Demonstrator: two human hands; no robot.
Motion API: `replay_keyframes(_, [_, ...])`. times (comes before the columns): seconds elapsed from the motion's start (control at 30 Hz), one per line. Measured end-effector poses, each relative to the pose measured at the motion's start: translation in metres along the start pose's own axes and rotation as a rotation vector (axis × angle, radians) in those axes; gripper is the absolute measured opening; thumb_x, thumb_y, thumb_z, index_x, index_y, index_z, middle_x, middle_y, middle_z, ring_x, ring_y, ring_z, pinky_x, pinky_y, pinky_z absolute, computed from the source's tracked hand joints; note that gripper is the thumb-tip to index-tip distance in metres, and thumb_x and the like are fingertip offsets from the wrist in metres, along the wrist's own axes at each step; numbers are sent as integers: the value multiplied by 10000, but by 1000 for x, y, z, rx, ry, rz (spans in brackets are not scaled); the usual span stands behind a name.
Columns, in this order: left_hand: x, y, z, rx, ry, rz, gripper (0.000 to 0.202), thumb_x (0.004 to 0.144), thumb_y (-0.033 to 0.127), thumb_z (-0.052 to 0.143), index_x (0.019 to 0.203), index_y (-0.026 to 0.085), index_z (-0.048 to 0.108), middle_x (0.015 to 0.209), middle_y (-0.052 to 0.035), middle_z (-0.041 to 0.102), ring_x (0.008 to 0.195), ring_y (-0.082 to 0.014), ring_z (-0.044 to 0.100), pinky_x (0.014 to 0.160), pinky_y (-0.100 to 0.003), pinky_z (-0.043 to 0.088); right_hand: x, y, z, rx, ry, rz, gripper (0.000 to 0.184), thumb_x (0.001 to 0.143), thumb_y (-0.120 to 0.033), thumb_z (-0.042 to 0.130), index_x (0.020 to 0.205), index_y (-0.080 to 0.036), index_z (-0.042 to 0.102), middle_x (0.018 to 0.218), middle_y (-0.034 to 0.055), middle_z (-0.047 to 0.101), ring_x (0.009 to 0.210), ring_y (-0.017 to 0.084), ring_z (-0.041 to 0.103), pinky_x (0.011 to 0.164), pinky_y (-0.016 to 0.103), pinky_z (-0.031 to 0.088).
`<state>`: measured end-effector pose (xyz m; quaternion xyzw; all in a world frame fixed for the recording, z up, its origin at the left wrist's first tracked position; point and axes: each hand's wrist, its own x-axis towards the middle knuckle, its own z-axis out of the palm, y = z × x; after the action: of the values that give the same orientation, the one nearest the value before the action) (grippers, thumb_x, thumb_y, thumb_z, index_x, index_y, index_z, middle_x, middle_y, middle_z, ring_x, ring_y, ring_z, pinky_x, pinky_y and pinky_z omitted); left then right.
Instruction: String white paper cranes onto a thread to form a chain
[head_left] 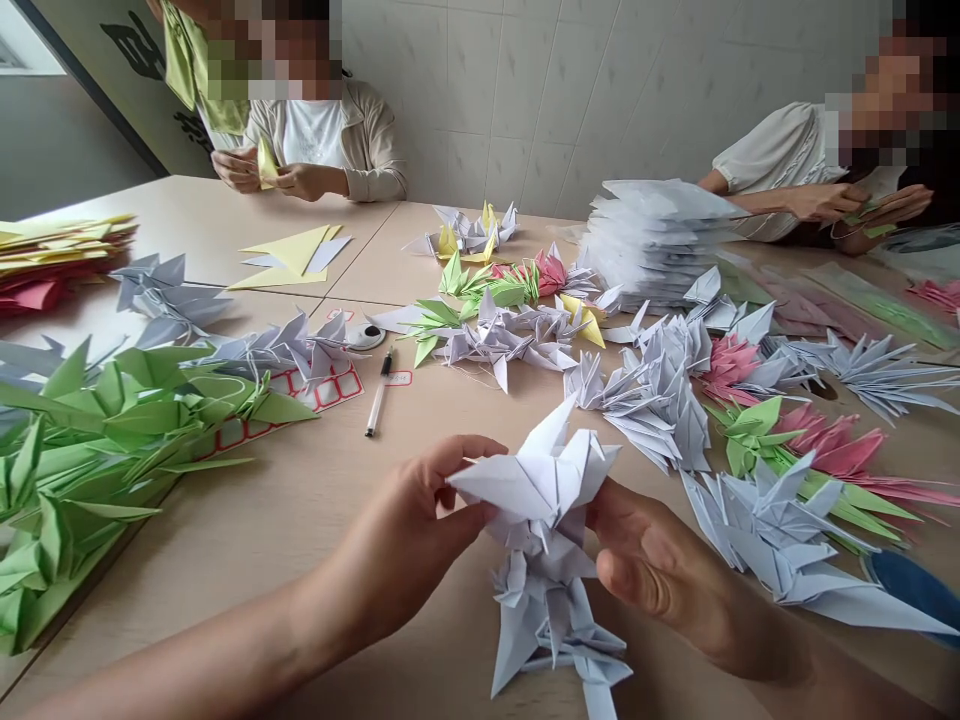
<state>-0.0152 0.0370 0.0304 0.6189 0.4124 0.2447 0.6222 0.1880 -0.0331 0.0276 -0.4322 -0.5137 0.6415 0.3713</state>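
Observation:
A white folded paper crane [544, 472] sits between both my hands, low in the middle of the view. My left hand [409, 535] pinches its left wing with thumb and fingers closed. My right hand [652, 565] grips its right side, fingers curled under the paper. Below it hangs a string of several more white cranes [551, 620] down to the wooden table [300, 500].
Green cranes [90, 470] are heaped at the left, with white, pink and green ones [750, 430] at the right and centre. A pen [379, 392] and a red-framed sticker sheet [330, 388] lie ahead. Two other people fold paper at the far side, beside a white stack [660, 240].

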Motion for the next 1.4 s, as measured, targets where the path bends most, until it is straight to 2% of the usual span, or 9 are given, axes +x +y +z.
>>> replay_keyframes(0.07, [-1, -1, 1, -87, -33, -77, 195, 800, 190, 637, 995, 198, 640, 808, -7, 661, 634, -141, 566, 576, -247, 432, 0, 0, 0, 26, -3, 19, 588, 861, -543, 614, 1353, -232, 532, 1258, 125, 609, 1225, 293, 530, 1037, 450, 410])
replay_keyframes(0.13, [-1, -3, 1, -193, -80, -117, 181, 790, 200, 639, 969, 188, 619, 785, 4, 635, 568, -115, 544, 532, -237, 442, 1, 0, 0, 72, -18, 33, 582, 861, -551, 612, 1336, -224, 540, 1245, 126, 616, 1199, 290, 549, 1011, 439, 430])
replay_keyframes(0.27, [0, -7, -1, -296, -153, -119, 126, 797, 241, 664, 874, 157, 610, 782, -10, 621, 688, -132, 573, 632, -241, 496, 2, 1, 1, 138, -54, 19, 546, 864, -556, 607, 1285, -212, 562, 1212, 127, 626, 1164, 287, 567, 981, 435, 446])
replay_keyframes(0.4, [2, -6, -3, -223, -211, -109, 216, 843, 365, 653, 840, 150, 635, 744, 3, 579, 654, -110, 507, 580, -209, 445, 2, 2, 2, 137, -78, 13, 470, 884, -521, 602, 1242, -217, 576, 1186, 117, 624, 1150, 269, 569, 1012, 429, 418])
replay_keyframes(0.6, [2, -4, -4, -151, -206, -155, 263, 781, 409, 718, 859, 176, 625, 717, 31, 552, 627, -111, 461, 545, -203, 390, 3, -4, 6, 136, -89, -16, 509, 887, -516, 598, 1318, -249, 553, 1258, 116, 598, 1232, 285, 533, 1033, 426, 415])
replay_keyframes(0.8, [3, -5, -3, -145, -222, -162, 333, 802, 460, 641, 673, 166, 554, 634, 32, 487, 588, -109, 410, 529, -215, 351, 3, -6, 6, 78, -120, -17, 527, 895, -536, 575, 1336, -249, 547, 1263, 119, 585, 1244, 291, 523, 1069, 433, 391])
replay_keyframes(0.93, [2, -2, -2, -100, -225, -205, 299, 811, 418, 601, 662, 170, 527, 615, 44, 467, 588, -110, 408, 540, -219, 339, 2, -7, 5, 44, -135, 5, 540, 897, -529, 579, 1346, -234, 532, 1291, 129, 553, 1272, 306, 485, 1048, 432, 413])
replay_keyframes(1.1, [2, 1, -1, -97, -220, -176, 278, 824, 355, 586, 634, 170, 503, 595, 57, 445, 574, -98, 383, 539, -211, 320, 2, -9, 6, 102, -152, 7, 475, 918, -481, 579, 1330, -249, 534, 1289, 111, 558, 1251, 287, 497, 1035, 416, 421])
replay_keyframes(1.4, [2, -13, -2, -147, -219, -172, 281, 848, 436, 604, 802, 161, 575, 684, 41, 486, 610, -101, 422, 538, -204, 351, -3, -4, 3, 51, -128, 34, 491, 894, -541, 580, 1299, -264, 553, 1295, 104, 554, 1240, 292, 502, 976, 393, 456])
